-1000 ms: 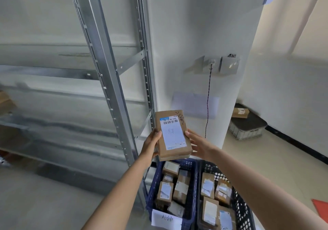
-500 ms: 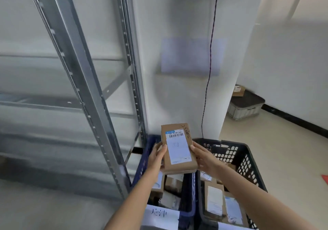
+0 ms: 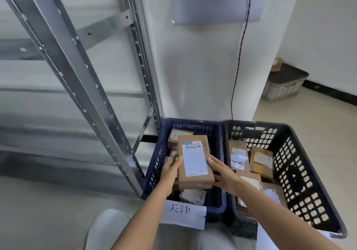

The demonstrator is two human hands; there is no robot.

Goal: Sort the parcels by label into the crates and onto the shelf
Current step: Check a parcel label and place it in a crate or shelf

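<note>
With our left hand [image 3: 171, 169] and right hand [image 3: 220, 169] clamped on its long edges, we have lowered the parcel [image 3: 195, 162] from chest height to just above the blue crate [image 3: 154, 164], indicating imminent placement there.

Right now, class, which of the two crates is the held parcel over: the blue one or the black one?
The blue crate, the left one beside the metal shelf, with a handwritten paper sign on its front. Both hands hold the parcel above it; the black crate stands to its right.

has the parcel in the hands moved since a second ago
Yes. The parcel, held by the left hand and right hand, came down from beside the shelf post to over the blue crate.
</note>
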